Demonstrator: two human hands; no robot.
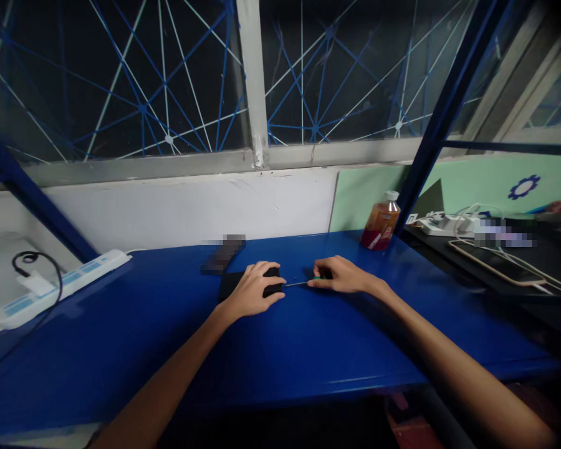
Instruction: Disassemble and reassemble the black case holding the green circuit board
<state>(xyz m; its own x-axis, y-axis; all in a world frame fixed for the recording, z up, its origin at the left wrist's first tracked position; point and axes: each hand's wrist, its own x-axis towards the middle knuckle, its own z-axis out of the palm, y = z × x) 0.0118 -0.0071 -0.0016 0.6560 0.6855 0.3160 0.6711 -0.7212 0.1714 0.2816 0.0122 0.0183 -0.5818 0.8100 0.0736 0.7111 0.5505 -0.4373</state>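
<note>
My left hand [255,290] lies cupped over a small flat black slab-shaped device [243,285] on the glossy blue metal tabletop [308,349], pinning it. My right hand [339,275] pinches a thin metal-shafted screwdriver [299,284] by its green handle, tip at the device's right edge. I judge the device light, rigid and prone to slide; grip its sides. Open room lies all round; the orange-filled plastic bottle [381,223] stands well apart

A small black device [243,284] is laid flat on the blue bench; a thin screwdriver [299,284] is levelled at its right edge.
</note>
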